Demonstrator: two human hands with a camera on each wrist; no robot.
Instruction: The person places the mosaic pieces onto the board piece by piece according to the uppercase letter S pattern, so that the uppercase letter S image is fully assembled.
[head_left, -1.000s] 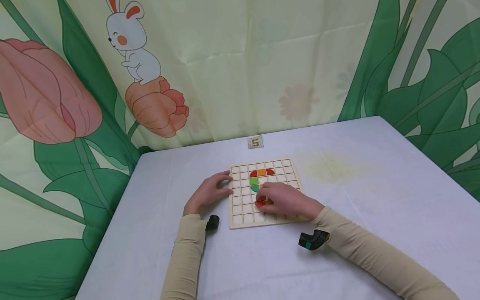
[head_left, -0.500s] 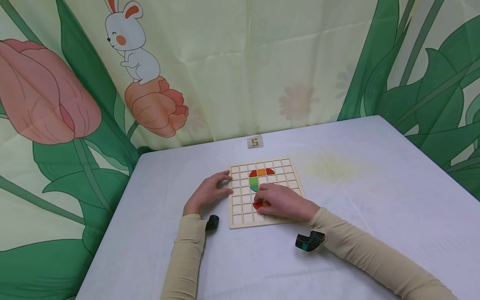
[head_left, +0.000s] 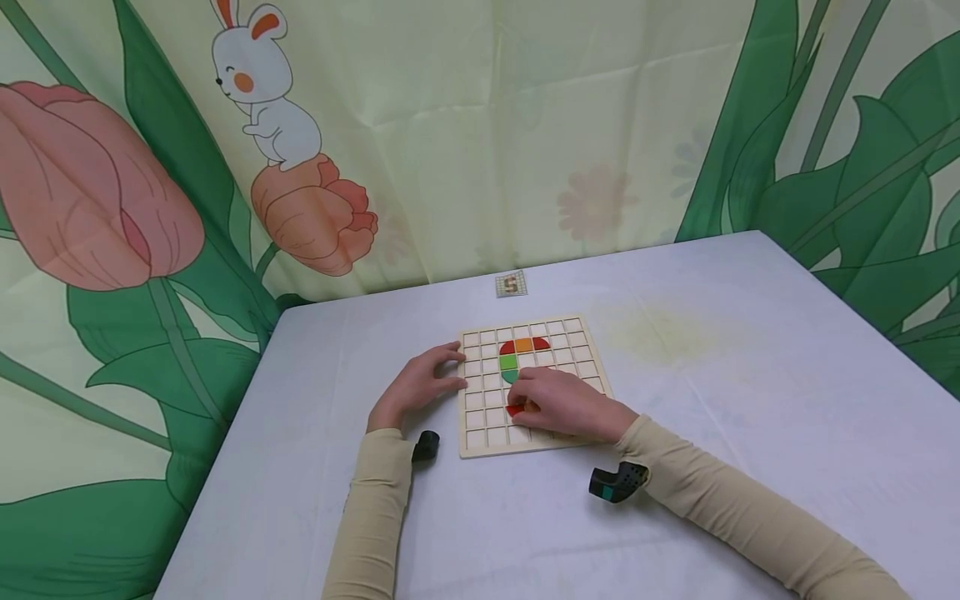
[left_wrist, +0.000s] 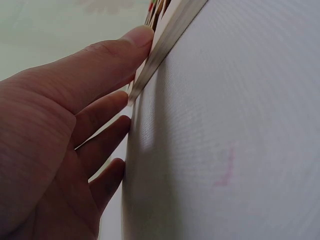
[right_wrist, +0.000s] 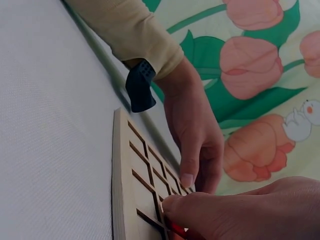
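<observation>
A square wooden grid board point(head_left: 480, 440) lies on the table. Red, orange and green pieces sit in its upper cells, among them a green square point(head_left: 508, 362). My left hand point(head_left: 418, 382) rests against the board's left edge, its thumb and fingertips touching the rim with nothing held. Over the lower middle of the grid, my right hand point(head_left: 566, 404) pinches a red piece point(head_left: 513, 410) between thumb and fingers, low over a cell. Part of that piece and the cells beneath are hidden by the hand. In the right wrist view only a sliver of red shows under the fingertips.
A small patterned card point(head_left: 512, 284) lies at the back of the white-covered table point(head_left: 697, 367). Behind it hangs a curtain point(head_left: 465, 167) printed with tulips and a rabbit. Black wrist cameras, such as the right one point(head_left: 618, 482), hang below both sleeves.
My right hand has moved slightly left and the red piece with it, then nearly stopped. The left hand stays at the board's edge.
</observation>
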